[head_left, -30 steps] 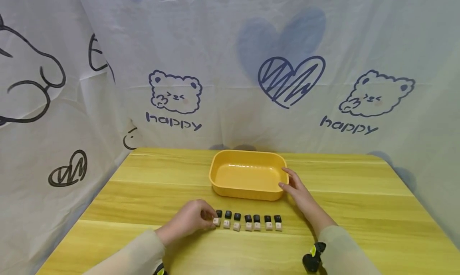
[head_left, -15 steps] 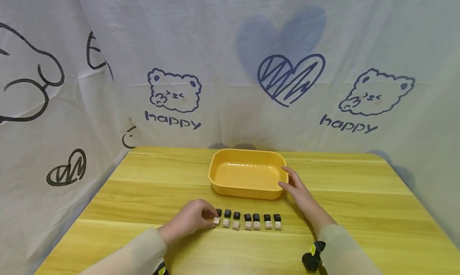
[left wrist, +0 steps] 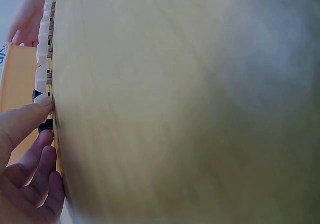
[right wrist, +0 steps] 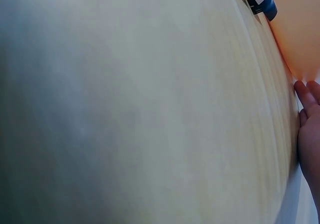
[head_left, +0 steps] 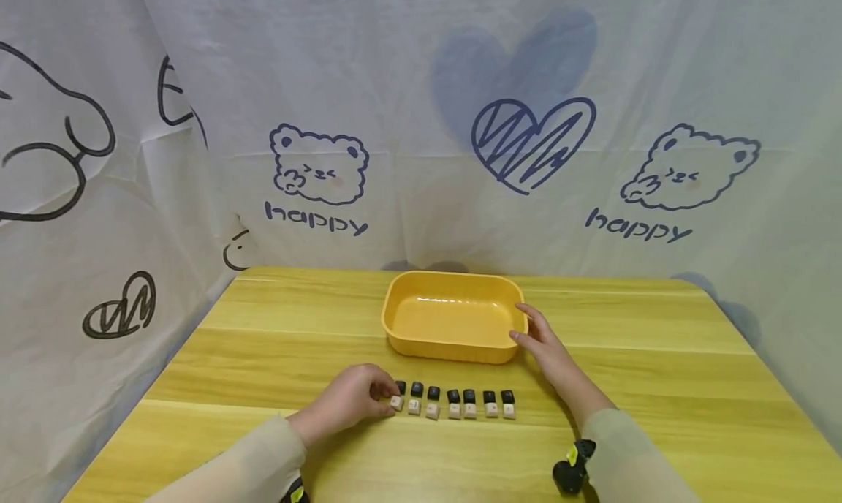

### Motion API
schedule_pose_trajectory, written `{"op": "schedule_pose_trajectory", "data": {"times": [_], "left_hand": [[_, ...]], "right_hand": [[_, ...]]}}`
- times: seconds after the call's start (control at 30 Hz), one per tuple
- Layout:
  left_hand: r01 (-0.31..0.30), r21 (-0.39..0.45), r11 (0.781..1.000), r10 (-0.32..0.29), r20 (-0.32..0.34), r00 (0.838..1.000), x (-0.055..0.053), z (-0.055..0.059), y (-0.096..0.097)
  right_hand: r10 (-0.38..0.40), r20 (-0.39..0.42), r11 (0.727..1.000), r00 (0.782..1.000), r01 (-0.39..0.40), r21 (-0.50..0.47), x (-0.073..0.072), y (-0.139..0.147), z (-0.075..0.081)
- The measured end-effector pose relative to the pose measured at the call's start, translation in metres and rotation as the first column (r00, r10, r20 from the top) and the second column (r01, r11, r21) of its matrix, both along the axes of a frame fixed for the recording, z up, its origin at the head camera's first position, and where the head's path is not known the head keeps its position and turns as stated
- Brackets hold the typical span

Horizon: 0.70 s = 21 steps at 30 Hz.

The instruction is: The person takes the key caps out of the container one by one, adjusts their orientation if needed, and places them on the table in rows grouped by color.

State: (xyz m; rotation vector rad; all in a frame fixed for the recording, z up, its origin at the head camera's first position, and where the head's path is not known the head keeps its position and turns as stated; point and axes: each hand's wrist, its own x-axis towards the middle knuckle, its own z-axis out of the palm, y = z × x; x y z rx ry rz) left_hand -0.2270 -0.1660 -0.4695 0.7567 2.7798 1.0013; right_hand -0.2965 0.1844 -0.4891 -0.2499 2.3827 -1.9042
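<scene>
Several black keycaps [head_left: 433, 392] stand in a row, each with a white keycap [head_left: 432, 411] in front of it. At the row's left end my left hand [head_left: 351, 397] pinches the leftmost white keycap [head_left: 397, 403] between thumb and forefinger. The left wrist view has the thumb [left wrist: 37, 109] against the white keycap, a black keycap [left wrist: 46, 126] by the forefinger, and the other fingers curled below. Behind the row stands a yellow plastic basin [head_left: 454, 354]. My right hand [head_left: 542, 342] holds its right end, thumb and forefinger over the rim.
The wooden table [head_left: 263, 349] carries the row and the basin. A white cloth [head_left: 421, 225] printed with bears and hearts hangs along the back and left. Black wrist devices [head_left: 569, 477] sit at both sleeves.
Both hands, the keycaps and the basin keep their places. Only the head view shifts very slightly.
</scene>
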Motion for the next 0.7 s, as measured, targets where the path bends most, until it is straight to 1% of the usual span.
{"op": "schedule_pose_trajectory", "data": {"times": [0.3,0.4,0.6,0.7], "left_hand": [[0.0,-0.007,1.0,0.0,-0.007,1.0,0.0003,-0.0019,-0.0008],[-0.01,-0.007,1.0,0.01,-0.008,1.0,-0.0005,-0.0021,0.0007],[-0.025,0.014,1.0,0.025,0.0,1.0,-0.0006,-0.001,0.0052],[-0.015,0.027,1.0,0.015,-0.004,1.0,-0.0004,0.0008,0.0068]], "right_hand": [[0.014,0.001,1.0,1.0,-0.014,-0.018,0.0004,-0.0008,-0.0016],[0.015,-0.007,1.0,1.0,-0.015,-0.015,-0.001,-0.0003,-0.0015],[0.015,-0.012,1.0,1.0,-0.016,-0.025,-0.0004,0.0034,-0.0013],[0.015,-0.005,1.0,1.0,-0.015,-0.006,0.0008,0.0066,-0.0018]]}}
